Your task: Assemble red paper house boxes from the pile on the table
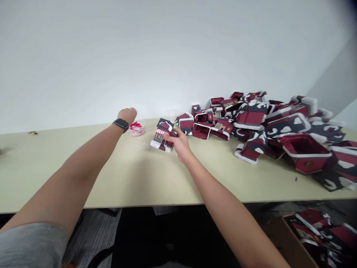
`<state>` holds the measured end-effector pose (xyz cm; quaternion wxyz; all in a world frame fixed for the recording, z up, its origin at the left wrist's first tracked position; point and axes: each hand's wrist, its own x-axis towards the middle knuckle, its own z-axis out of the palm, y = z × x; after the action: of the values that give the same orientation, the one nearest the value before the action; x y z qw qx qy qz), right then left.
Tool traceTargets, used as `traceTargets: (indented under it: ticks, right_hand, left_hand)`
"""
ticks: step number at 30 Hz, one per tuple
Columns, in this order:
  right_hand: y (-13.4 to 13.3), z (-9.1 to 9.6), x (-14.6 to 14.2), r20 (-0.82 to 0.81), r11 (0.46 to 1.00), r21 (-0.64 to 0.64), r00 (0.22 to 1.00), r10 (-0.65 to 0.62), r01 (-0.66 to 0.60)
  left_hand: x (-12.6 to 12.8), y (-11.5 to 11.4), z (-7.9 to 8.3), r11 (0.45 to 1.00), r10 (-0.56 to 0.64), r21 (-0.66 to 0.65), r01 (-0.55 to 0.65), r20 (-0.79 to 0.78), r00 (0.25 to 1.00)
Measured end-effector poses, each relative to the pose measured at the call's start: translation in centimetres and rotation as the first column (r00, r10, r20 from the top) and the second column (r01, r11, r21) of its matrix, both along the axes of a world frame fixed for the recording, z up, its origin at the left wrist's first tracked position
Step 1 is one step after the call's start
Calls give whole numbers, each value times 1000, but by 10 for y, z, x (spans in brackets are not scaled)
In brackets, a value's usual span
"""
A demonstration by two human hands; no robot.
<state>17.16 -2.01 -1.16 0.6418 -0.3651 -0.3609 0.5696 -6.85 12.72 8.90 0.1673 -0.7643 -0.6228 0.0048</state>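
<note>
Several maroon houses (312, 219) in a cardboard box (291, 243), right grip (182, 144) around another house (161, 134), left grip (127, 115) unclear

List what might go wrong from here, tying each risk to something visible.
The small house, held by one side in the right hand, might slip or tilt. The heaped houses could slide, some lying close to the front edge of the table. The left hand might nudge the red-and-white item near it.
</note>
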Motion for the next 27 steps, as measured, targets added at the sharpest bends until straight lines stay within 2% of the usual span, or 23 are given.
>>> traceTargets:
  ticks: [3,7,11,14,18,22,24,27]
  right_hand:
    - [1,-1,0,-10,1000,-2,1000,-1,1]
    - [2,-2,-1,-13,1000,-1,1000,1,-1]
    - [3,-3,-1,-4,1000,9,1000,3,-3]
    - [3,-4,-1,19,1000,7,1000,-12,11]
    - [6,-7,1,41,999,14,999,-31,31]
    - [8,-10,2,107,999,12,993,-54,53]
    - [9,-11,2,141,996,7,986,-86,86]
    - [10,-11,4,189,991,20,972,-137,136]
  left_hand:
    - [2,-3,-1,995,76,68,-72,-63,995]
    - [-2,-6,0,993,80,100,-64,-169,982]
    - [-9,-10,6,994,75,95,-59,-178,981]
    - [-14,-18,13,988,72,145,-57,-102,992]
    - [-15,-36,17,951,49,291,-101,179,983]
    - [-10,-70,3,940,-58,321,-114,481,875]
    - [-9,-90,-11,958,-51,253,-136,617,785]
    - [-10,-116,-32,985,27,78,-151,805,592]
